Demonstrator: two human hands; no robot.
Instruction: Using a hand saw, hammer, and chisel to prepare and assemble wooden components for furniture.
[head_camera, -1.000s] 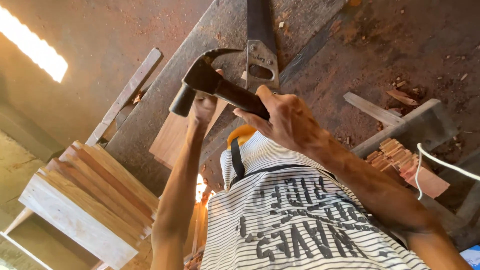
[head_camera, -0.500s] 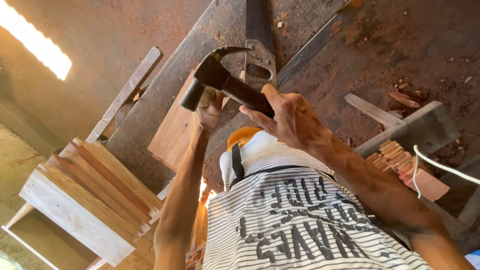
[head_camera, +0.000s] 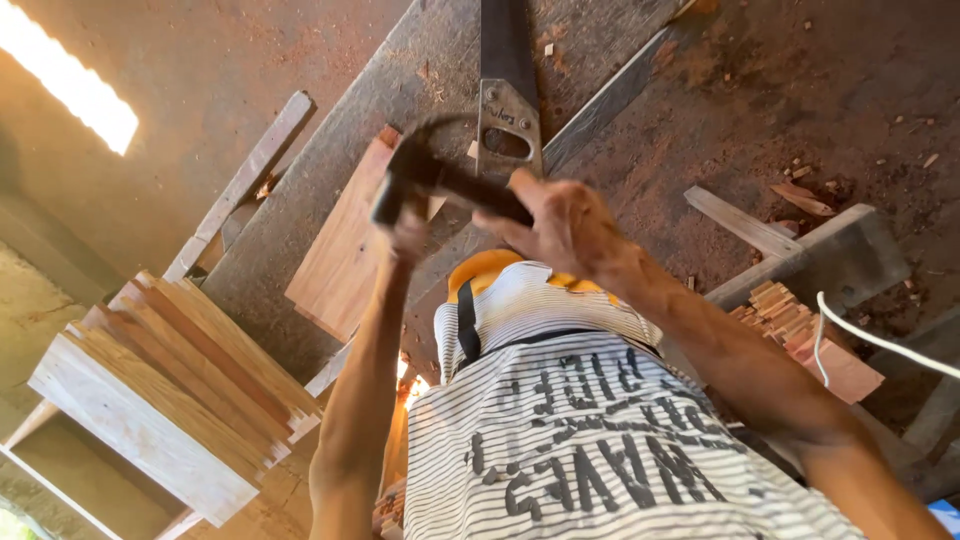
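Observation:
My right hand (head_camera: 570, 225) grips the dark handle of a claw hammer (head_camera: 430, 180). The hammer's head is blurred and sits just above my left hand (head_camera: 410, 238). My left hand rests with its fingers bunched on the edge of a reddish wooden board (head_camera: 340, 250), which lies on a grey workbench (head_camera: 300, 210). Whatever those fingers pinch is hidden under the hammer head. My striped shirt fills the lower middle of the view.
A hand saw (head_camera: 508, 110) lies on the bench just beyond the hammer. A stack of planks (head_camera: 170, 390) stands at the left. Small wood offcuts (head_camera: 790, 315) and a white cord (head_camera: 870, 340) are at the right, above a dusty floor strewn with scraps.
The hammer head has swung down from its raised position toward my left hand and the board. My left hand has stayed at the board.

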